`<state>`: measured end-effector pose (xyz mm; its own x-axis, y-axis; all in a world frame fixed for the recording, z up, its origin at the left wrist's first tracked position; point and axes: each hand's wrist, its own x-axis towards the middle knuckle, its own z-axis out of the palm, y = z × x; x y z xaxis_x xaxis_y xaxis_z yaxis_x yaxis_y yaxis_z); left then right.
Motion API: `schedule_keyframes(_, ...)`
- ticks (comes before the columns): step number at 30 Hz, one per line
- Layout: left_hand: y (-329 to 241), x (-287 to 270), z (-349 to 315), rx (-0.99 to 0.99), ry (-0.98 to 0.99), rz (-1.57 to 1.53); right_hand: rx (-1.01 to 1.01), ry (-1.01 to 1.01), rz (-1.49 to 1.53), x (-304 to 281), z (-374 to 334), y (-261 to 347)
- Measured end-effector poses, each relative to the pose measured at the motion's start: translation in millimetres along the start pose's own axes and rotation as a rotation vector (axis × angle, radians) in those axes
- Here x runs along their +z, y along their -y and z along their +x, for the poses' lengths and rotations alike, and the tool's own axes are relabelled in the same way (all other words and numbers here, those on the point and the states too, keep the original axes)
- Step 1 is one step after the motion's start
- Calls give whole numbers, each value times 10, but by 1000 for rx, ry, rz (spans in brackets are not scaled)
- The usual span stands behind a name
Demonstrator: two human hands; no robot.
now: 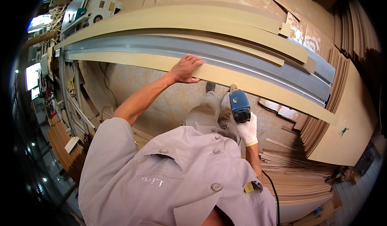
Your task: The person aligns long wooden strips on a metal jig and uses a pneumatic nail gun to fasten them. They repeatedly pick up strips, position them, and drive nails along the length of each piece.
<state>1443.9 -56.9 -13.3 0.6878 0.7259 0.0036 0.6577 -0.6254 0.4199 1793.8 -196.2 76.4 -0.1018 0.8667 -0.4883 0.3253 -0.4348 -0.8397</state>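
Observation:
My bare left hand (186,69) is closed over the near edge of a long pale board (225,76), its fingers lying on the upper face. The board runs along the near side of a grey metal bench (169,45). In a white knit glove, my right hand (247,130) grips a blue handheld power tool (239,102) with a black end, resembling a trim router. The tool's light-coloured front meets the board's near edge, right of my left hand. Most of the right-hand fingers are hidden behind the tool.
More long pale boards (181,18) lie along the bench's far side. Stacked brown panels (314,139) stand right, with thin strips (296,177) below them. A black cord (276,193) hangs beside my right forearm. A white machine (98,10) is at far left.

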Motion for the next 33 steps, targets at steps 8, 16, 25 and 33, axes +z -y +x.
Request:
schedule_keyframes(8,62,58,49,32,-26,-23,51,-137,0,53,-4,132)
schedule_keyframes(16,14,21,47,10,-6,20,-4,-277,-40,-280,-70,-83)
schedule_keyframes(25,-26,10,65,-12,23,40,169,-391,-21,-985,-285,-553)
schedule_keyframes(33,41,61,13,-5,47,49,306,-600,287,-1659,-429,-784)
